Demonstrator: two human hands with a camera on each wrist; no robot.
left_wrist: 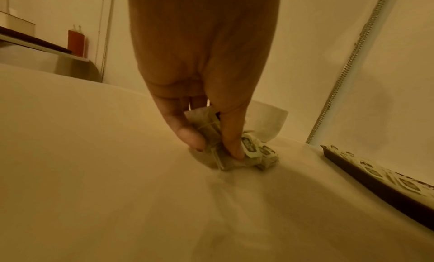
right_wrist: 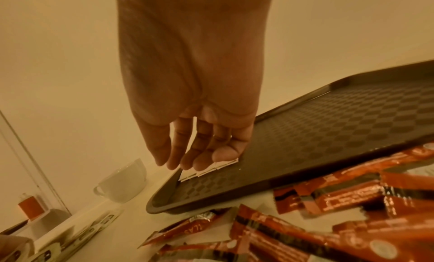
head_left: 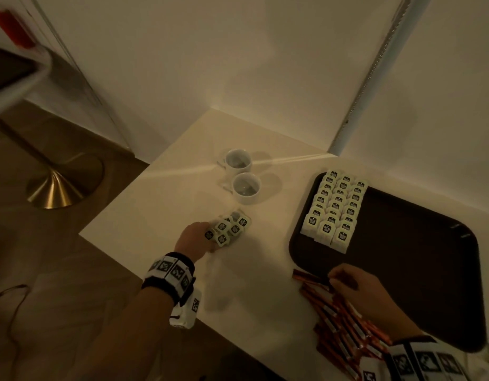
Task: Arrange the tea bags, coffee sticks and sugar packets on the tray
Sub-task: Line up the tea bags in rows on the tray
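Loose tea bags with black labels lie in a small pile on the white table. My left hand reaches into that pile; in the left wrist view its thumb and a finger pinch a bunch of tea bags against the table. Rows of tea bags fill the far left part of the dark tray. My right hand hovers over the tray's near left corner, above a heap of red coffee sticks. Its fingers hang relaxed and hold nothing.
Two white cups stand behind the loose tea bags. The table sits in a wall corner, with a metal strip running up the wall. A brass-footed stand is on the floor at left.
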